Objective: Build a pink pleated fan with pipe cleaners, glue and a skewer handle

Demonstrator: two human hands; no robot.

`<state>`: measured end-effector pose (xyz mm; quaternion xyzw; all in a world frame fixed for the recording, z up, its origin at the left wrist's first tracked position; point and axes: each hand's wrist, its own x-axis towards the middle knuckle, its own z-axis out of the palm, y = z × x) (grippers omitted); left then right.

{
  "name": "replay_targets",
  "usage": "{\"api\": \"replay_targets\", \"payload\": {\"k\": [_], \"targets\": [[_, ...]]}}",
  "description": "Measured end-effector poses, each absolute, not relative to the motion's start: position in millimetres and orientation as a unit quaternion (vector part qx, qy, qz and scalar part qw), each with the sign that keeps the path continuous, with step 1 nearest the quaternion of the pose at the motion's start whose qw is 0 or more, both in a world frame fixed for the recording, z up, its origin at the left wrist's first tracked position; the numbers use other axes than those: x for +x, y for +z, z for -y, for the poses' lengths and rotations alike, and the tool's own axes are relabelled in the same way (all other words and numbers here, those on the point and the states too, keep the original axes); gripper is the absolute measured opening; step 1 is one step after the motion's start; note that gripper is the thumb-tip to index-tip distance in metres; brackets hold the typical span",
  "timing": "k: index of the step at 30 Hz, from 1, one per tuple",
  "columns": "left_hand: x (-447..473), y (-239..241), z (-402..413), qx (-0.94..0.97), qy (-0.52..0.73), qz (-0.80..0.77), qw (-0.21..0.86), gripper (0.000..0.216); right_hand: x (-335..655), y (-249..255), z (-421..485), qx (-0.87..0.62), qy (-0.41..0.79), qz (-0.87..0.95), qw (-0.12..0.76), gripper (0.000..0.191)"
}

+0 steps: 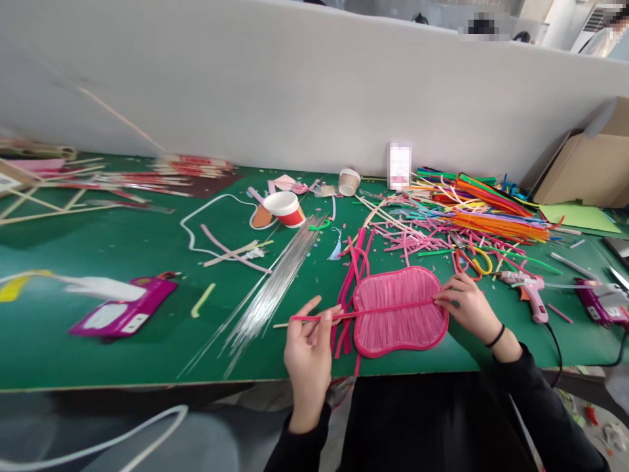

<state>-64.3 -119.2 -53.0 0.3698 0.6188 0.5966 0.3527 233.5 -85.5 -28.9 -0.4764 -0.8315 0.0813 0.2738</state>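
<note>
A pink, rounded panel point(388, 331) of side-by-side pipe cleaners with a darker pink rim lies near the table's front edge. A dark pink pipe cleaner point(363, 313) stretches lengthwise across its middle and past its left side. My left hand point(309, 344) is closed on the pipe cleaner's left part, beyond the panel. At the panel's right rim, my right hand point(464, 305) pinches the other end between thumb and fingertips. Several loose dark pink pipe cleaners point(348, 282) lie against and partly under the panel's left side.
Clear thin rods point(275, 288) lie in a bundle left of my hands. A pink glue gun point(533, 295) rests at the right. Coloured pipe cleaners point(496, 223) are heaped behind it. A paper cup point(287, 208) and a purple packet point(128, 308) are to the left. A grey partition point(295, 92) stands behind.
</note>
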Motion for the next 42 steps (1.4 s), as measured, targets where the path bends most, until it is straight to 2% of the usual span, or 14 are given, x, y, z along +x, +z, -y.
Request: {"api": "replay_targets", "payload": {"k": [8,18,25,29,32,42], "targets": [[-65,-55,119,0.377,0.596,-0.617,0.350,0.050,247,-27,87,-0.483,0.100,0.836,0.238,0.021],[-65,-54,119,0.381,0.591,-0.620,0.347,0.052,236,-23,88,-0.495,0.073,0.832,0.238,0.009],[-66,-55,119,0.377,0.594,-0.619,0.350,0.053,227,-26,86,-0.485,0.042,0.848,0.208,0.013],[-67,-57,119,0.371,0.597,-0.616,0.355,0.054,236,-25,85,-0.490,0.098,0.831,0.243,0.012],[-67,-58,119,0.372,0.597,-0.616,0.355,0.054,244,-23,85,-0.504,0.131,0.809,0.272,0.018],[-66,-55,119,0.378,0.591,-0.625,0.342,0.053,219,-30,85,-0.473,0.103,0.825,0.292,0.006]]}}
